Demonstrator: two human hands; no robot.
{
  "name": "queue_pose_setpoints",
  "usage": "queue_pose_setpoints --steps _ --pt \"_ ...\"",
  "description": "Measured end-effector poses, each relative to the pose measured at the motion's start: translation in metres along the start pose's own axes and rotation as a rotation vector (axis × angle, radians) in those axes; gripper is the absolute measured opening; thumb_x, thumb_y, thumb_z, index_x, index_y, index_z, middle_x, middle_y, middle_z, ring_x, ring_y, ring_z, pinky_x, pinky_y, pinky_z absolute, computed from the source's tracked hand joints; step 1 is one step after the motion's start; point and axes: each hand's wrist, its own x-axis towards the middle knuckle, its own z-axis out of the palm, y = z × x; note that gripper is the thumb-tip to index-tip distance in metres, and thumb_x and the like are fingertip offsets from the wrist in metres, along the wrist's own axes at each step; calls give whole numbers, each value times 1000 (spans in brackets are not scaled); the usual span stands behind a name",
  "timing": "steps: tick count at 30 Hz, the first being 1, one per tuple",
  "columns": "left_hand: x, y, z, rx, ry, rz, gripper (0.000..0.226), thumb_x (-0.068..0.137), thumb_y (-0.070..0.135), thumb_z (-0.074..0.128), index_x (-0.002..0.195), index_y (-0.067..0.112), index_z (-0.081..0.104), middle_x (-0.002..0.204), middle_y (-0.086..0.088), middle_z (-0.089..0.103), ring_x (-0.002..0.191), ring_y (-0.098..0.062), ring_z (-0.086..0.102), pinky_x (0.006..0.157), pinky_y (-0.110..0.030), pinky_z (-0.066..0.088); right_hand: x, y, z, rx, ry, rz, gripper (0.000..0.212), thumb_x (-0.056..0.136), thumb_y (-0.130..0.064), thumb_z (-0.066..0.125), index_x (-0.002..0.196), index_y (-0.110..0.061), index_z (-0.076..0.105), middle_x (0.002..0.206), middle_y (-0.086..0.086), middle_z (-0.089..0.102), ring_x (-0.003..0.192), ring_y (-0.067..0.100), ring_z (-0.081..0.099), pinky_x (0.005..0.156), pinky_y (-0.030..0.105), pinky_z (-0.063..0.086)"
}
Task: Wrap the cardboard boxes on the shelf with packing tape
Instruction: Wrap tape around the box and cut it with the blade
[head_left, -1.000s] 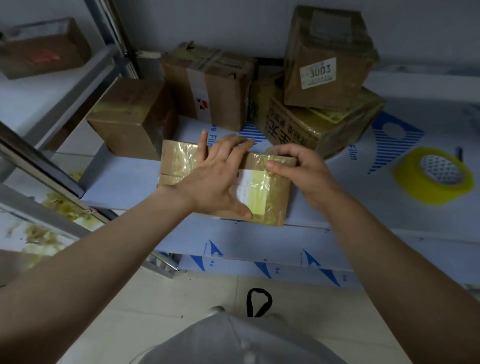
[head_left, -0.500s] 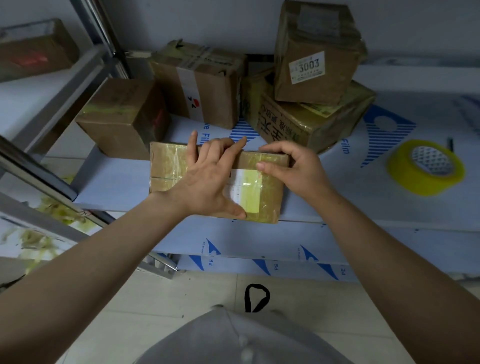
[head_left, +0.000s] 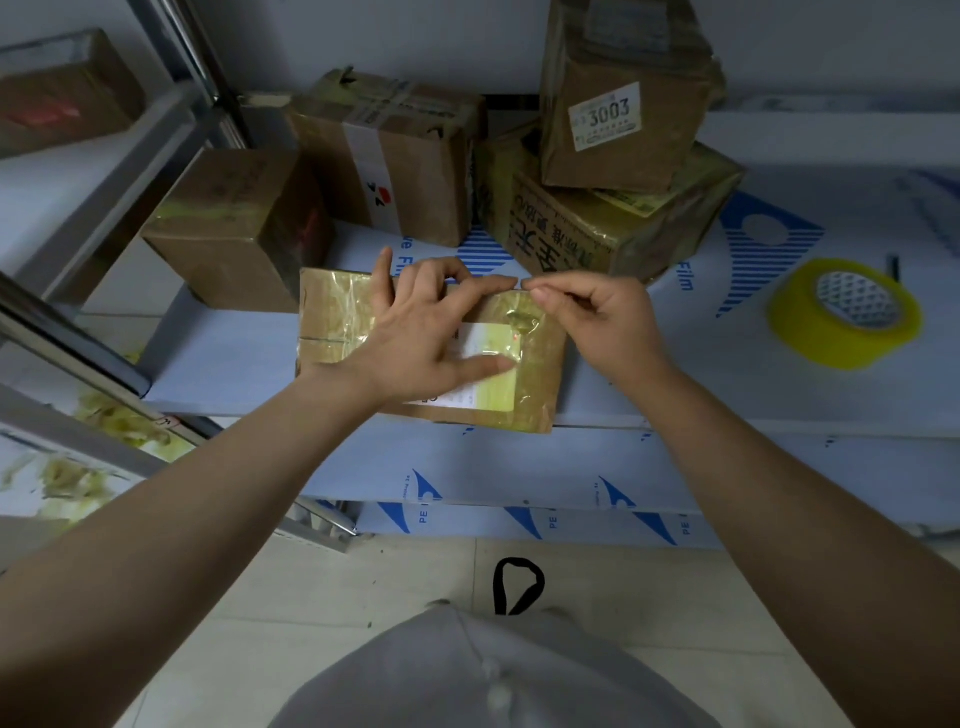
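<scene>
I'm pressing the box (head_left: 332, 322) with my left hand (head_left: 431, 332) spread flat, right hand (head_left: 597, 322) pinching its tape end (head_left: 521, 310) (probably needing smoothing next).

Yellow tape roll (head_left: 845, 315), brownish boxes (head_left: 236, 228)

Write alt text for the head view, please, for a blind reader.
A person's left hand presses flat on a taped cardboard box on a shelf while the right hand pinches its far edge. A yellow tape roll lies to the right; more boxes stand behind.
</scene>
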Motion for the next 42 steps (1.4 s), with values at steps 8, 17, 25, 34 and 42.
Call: queue_pose_setpoints --steps 8,17,25,34,42 --pt "10 1 8 -124 104 -40 63 73 59 58 131 34 54 113 3 42 124 -22 37 109 -38 -16 0 -1 4 151 39 177 19 86 -14 67 104 -17 61 101 -6 65 91 -6 60 78 13 48" --pt "-13 6 -1 -156 364 127 58 73 45 68 122 16 58 105 -3 57 105 -19 49 108 -42 19 -15 -5 -13 156 -173 -13 91 60 -5 82 133 -33 37 130 -1 51 125 12 49 105 31 42" --pt "-3 13 2 -299 419 212 35 76 39 75 92 9 73 93 -8 61 89 -19 52 79 -32 42 -17 -6 -5 77 -173 -133 92 63 -37 83 138 -35 29 133 3 48 129 16 45 109 40 38" --pt "3 19 -6 -542 333 60 15 84 27 65 84 14 71 87 5 61 86 -11 55 83 -19 41 -18 -4 -11 46 -163 -104 96 61 -19 81 137 -40 27 131 -1 48 128 16 47 108 47 38" --pt "11 10 -9 -510 182 150 42 71 44 73 95 10 74 98 0 63 94 -21 60 85 -36 49 -17 -2 -14 49 -162 -73 98 59 -24 84 139 -33 28 131 1 50 127 14 48 109 44 39"
